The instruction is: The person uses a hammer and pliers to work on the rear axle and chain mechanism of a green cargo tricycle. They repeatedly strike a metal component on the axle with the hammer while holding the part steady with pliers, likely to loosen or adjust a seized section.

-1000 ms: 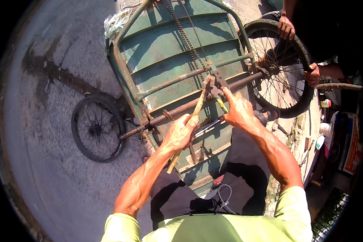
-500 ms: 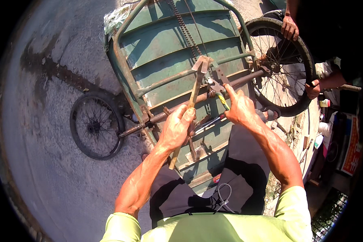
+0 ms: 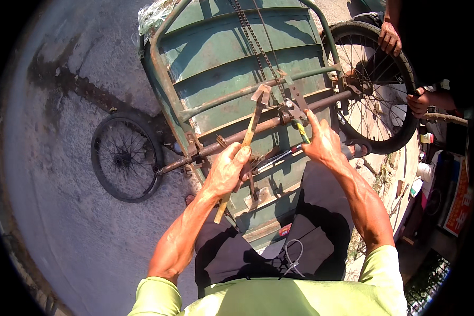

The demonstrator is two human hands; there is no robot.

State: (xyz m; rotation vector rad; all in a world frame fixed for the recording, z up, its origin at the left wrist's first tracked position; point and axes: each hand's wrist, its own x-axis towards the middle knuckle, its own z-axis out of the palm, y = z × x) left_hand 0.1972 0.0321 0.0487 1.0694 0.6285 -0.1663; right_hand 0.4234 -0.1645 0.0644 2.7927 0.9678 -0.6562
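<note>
My left hand (image 3: 227, 171) is closed round the wooden handle of a hammer (image 3: 253, 129), whose metal head is raised over the rusty axle (image 3: 231, 141). My right hand (image 3: 324, 141) grips pliers (image 3: 302, 130) with yellow-and-dark handles, the index finger stretched along them. Their jaws are at a metal fitting (image 3: 289, 104) near the middle of the axle; what they pinch is too small to make out. Beside them a flat metal bar (image 3: 297, 95) slants up to the green frame tube. A chain (image 3: 250, 34) runs down towards the axle.
The green cart body (image 3: 205, 66) lies before me between a left wheel (image 3: 102, 174) and a right wheel (image 3: 412, 84). Another person's upper hand (image 3: 389, 38) and lower hand (image 3: 418, 102) touch the right tyre. White plastic (image 3: 151, 18) hangs at the far left corner.
The hammer head has moved left and nearer to me relative to the cart. My right hand still holds the pliers by the axle. The other person's lower hand has shifted upward along the tyre.
</note>
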